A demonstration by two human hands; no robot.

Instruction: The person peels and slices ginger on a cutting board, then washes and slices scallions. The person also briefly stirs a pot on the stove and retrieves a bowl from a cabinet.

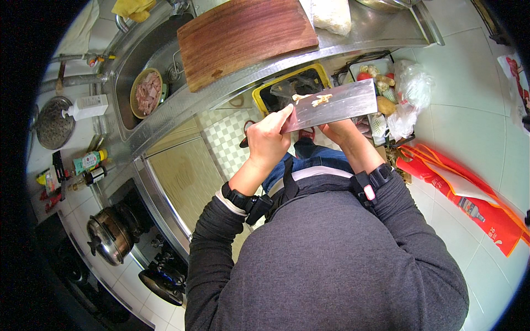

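My left hand (269, 134) grips a cleaver (343, 103) near its handle, with the thumb on the broad blade. Several pale, fibrous food scraps (321, 99) lie on the flat of the blade. My right hand (339, 129) is under the blade towards its far end; its fingers are hidden, so its hold is unclear. Beyond and partly beneath the cleaver is a yellow-rimmed bin (258, 99) with a dark liner. A wooden cutting board (248, 39) rests on the metal counter edge ahead.
In the sink (124, 89) at left stands a yellow bowl of sliced raw meat (148, 93). Vegetables (385, 105) and plastic bags (412, 91) fill a rack at right. A lidded metal pot (109, 236) is on the stove at lower left. A red bag (463, 198) lies at right.
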